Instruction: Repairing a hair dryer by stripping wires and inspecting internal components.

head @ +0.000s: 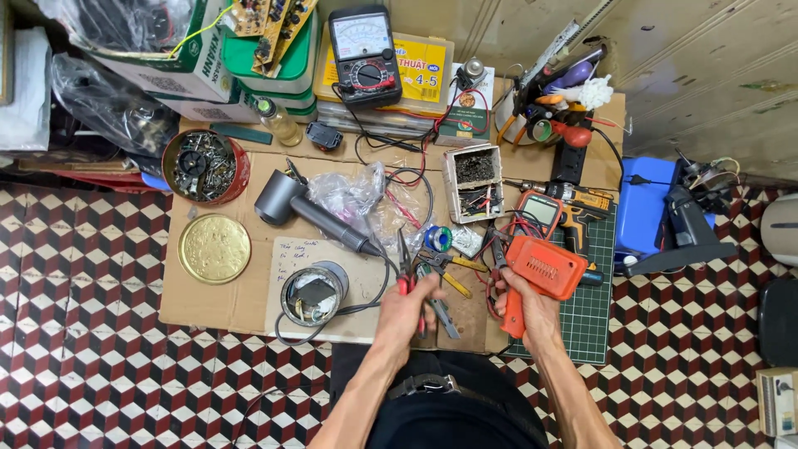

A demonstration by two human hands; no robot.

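Observation:
My left hand (406,312) is closed around red-handled pliers (405,268), whose dark jaws point up and away from me. My right hand (529,309) grips the handle of an orange soldering gun (542,268), its boxy body angled up to the right. Both hands hover over a sheet of cardboard (208,308) laid on the tiled floor. Between the hands lie a yellow-handled tool (449,274) and a grey tool (443,316). A grey hair dryer (306,210) lies to the upper left, its cord curling toward a round metal part (313,293).
A red tin of screws (204,166) and its gold lid (214,248) sit at left. An analog meter (364,51), an orange digital meter (540,211), a box of small parts (475,181), a cordless drill (575,199), a green cutting mat (592,309) and a blue stool (644,208) surround the work.

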